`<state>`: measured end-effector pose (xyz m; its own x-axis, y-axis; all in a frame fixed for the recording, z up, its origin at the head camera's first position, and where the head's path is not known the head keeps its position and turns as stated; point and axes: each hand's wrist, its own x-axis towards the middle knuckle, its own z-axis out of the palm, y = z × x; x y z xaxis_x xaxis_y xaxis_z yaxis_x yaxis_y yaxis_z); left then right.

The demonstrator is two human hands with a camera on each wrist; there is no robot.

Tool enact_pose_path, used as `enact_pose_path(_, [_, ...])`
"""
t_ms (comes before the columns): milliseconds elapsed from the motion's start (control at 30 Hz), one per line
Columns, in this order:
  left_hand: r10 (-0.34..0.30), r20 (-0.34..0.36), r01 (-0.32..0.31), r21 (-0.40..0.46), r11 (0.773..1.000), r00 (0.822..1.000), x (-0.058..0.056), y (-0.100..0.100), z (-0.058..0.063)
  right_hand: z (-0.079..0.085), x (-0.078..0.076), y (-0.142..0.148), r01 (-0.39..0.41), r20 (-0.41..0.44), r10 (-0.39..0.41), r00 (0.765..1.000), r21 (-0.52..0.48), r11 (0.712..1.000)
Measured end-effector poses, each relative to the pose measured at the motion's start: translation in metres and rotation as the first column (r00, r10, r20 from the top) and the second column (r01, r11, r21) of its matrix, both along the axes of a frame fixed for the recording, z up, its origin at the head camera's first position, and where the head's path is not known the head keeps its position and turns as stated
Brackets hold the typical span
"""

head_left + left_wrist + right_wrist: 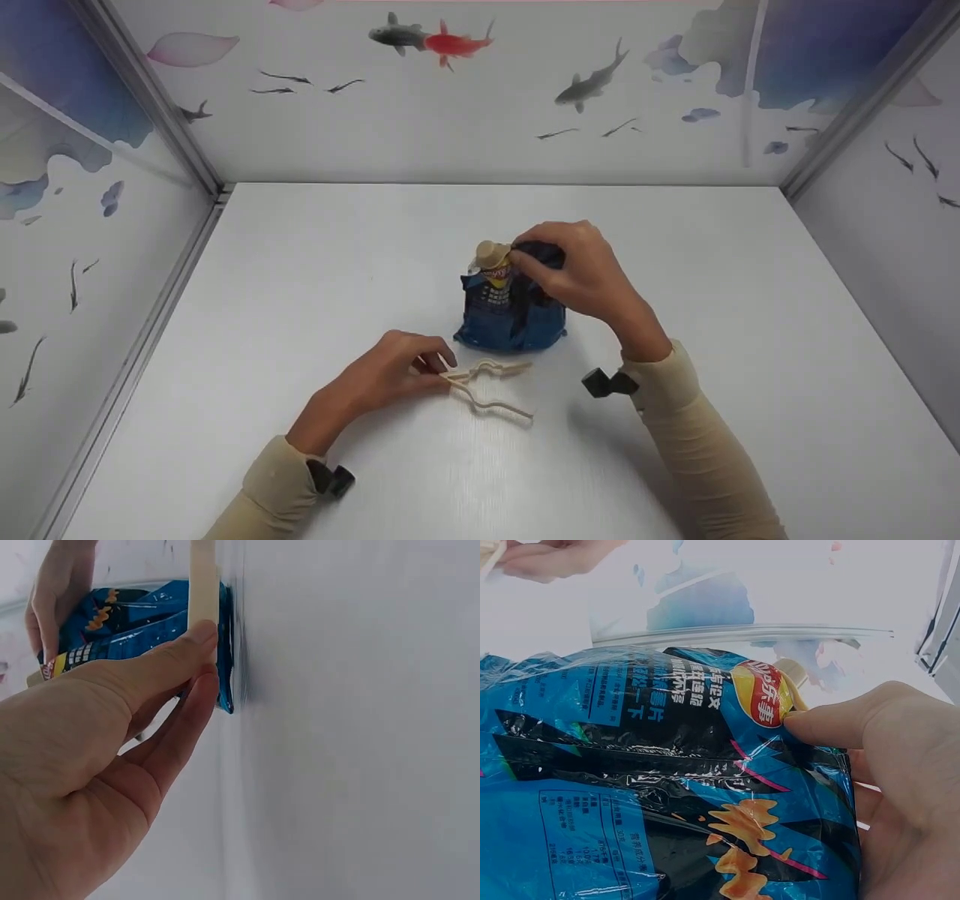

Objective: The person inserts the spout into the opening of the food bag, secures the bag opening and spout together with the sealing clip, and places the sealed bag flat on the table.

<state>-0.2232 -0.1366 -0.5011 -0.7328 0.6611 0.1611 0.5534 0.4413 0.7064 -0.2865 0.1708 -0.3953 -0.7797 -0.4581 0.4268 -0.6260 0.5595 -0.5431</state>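
A blue and black chip bag [510,322] stands upright on the table. At its upper left corner sits a cream spout with a round cap [491,253], its lower part hidden at the bag's mouth. My right hand [581,266] pinches the bag's top edge beside the spout; in the right wrist view the thumb [829,726] lies against the printed label. In front of the bag, my left hand [386,371] pinches the joined end of a cream two-armed clip [491,405], whose arms have a curved bend midway and spread apart toward the right.
A white table [315,262] carries the bag. Panels with painted fish [592,79] rise behind it and at both sides, with metal frame posts [150,90] at the corners. Small black devices [607,382] sit on both wrists.
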Motion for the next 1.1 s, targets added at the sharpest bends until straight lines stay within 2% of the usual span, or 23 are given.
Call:
enact_pose_path(233, [0.044,0.03,-0.045,0.025,0.999,0.999,0.006,-0.014,0.0,0.0,-0.001,-0.001,0.001,0.002,-0.001,1.0,0.006,1.0])
enact_pose_path(500, [0.127,-0.032,-0.123,0.1,0.987,0.991,0.014,-0.038,-0.003,-0.002,-0.001,-0.002,-0.003,0.003,0.003,1.0,-0.002,1.0])
enact_pose_path(667, [0.18,-0.034,-0.175,0.12,0.977,0.983,0.016,-0.051,-0.002,-0.001,0.001,-0.002,0.015,0.006,-0.015,1.0,0.006,1.0])
enact_pose_path(867, [0.231,-0.043,-0.22,0.178,0.959,0.972,0.015,-0.064,0.003,-0.002,0.0,-0.001,0.004,-0.005,-0.004,1.0,0.001,1.0])
enact_pose_path(1100, [0.293,-0.035,-0.276,0.251,0.928,0.955,0.013,-0.074,0.007,-0.001,-0.001,-0.002,-0.009,0.002,0.009,1.0,-0.011,1.0])
